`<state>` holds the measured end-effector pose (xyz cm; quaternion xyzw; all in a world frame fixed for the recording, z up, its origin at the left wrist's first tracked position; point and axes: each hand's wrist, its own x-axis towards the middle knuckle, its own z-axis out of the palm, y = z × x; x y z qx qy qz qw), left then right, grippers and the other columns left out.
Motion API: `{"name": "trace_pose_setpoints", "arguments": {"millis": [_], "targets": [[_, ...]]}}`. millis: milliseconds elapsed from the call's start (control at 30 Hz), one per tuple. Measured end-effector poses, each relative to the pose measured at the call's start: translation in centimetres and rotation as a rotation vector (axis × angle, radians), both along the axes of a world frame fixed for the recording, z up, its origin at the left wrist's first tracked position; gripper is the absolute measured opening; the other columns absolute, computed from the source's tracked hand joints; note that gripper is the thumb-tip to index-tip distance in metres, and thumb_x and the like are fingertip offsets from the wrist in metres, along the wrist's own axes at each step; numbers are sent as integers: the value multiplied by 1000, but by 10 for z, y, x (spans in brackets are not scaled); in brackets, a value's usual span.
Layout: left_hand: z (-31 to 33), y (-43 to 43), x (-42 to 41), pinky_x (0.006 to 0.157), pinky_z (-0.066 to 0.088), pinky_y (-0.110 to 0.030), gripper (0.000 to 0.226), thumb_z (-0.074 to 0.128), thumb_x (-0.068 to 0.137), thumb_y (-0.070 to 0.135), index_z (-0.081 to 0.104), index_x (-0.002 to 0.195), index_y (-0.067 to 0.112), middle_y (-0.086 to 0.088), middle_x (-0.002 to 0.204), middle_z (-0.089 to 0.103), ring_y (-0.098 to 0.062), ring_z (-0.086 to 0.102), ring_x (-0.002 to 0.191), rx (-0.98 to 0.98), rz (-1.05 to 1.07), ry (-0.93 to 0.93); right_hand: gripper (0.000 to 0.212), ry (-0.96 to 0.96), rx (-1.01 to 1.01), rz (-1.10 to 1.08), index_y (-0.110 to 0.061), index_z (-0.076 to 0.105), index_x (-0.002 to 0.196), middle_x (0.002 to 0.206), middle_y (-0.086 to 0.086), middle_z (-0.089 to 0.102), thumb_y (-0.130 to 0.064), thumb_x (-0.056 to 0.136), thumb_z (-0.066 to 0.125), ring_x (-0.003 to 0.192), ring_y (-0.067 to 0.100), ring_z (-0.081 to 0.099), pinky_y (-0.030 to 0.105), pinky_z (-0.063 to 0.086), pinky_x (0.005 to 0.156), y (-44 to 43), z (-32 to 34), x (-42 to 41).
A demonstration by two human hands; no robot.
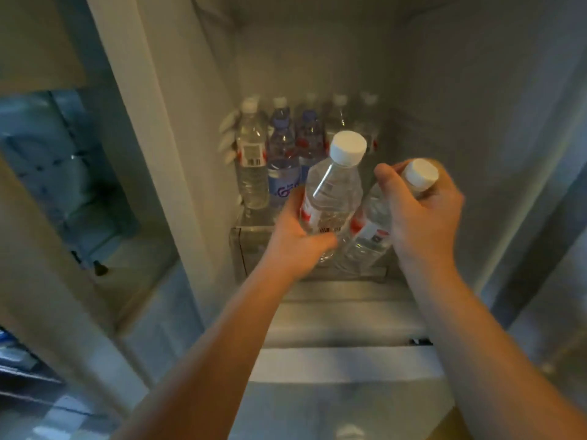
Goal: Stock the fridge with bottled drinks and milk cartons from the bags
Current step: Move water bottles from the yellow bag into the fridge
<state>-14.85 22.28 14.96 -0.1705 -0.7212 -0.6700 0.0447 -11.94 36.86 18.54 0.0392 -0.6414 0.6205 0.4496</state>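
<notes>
Fridge shelf: transparent front lip, smooth pale walls around it. Upright on it, from the left: a ribbed clear plastic shelf bottle with white cap and red-white label, then blue-tinted bottles; more stand behind, blurred.

Left hand is curled round the body of the left bottle, which is clear, holds clear liquid, has a ridged white cap and tilts above the shelf front.

Right hand grips the right bottle at its neck. It is the same type and sits just beside the first.
</notes>
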Motion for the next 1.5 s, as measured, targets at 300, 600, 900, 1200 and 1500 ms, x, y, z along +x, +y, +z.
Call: {"name": "trace_pose_setpoints", "arguments": {"millis": [300,600,900,1200,1500], "targets": [[16,42,-96,88,53,-23,65,79,73,-2,51,114,39,13,109,68,4,65,98,36,93,54,13,38,-15,5,-13,58,77,65,-9,54,-10,82,70,61,1,48,20,42,60,29,19,-114],[-6,58,-146,89,52,-28,58,74,76,-2,54,125,23,11,105,69,-4,67,98,8,159,-25,9,-77,65,34,-15,60,79,68,-9,59,-14,80,69,61,0,49,20,44,59,42,15,-171],[-46,56,-152,89,41,-6,71,72,82,3,35,133,37,19,125,57,7,58,111,-54,165,124,22,-154,111,116,-25,61,106,93,-17,68,-34,87,69,88,-7,63,13,48,76,41,-9,-183],[-68,43,-155,112,40,-44,96,76,74,47,23,153,36,-1,146,35,-19,41,135,-381,342,200,46,-570,284,228,-32,49,128,113,-19,64,-50,88,63,108,4,62,27,47,90,56,-83,-184],[-70,43,-166,79,52,-39,58,87,69,28,37,98,29,-1,104,52,-19,59,94,-293,454,111,60,-689,522,140,-36,38,137,127,-11,62,-67,86,49,114,16,60,41,50,94,62,-97,-189]]}}
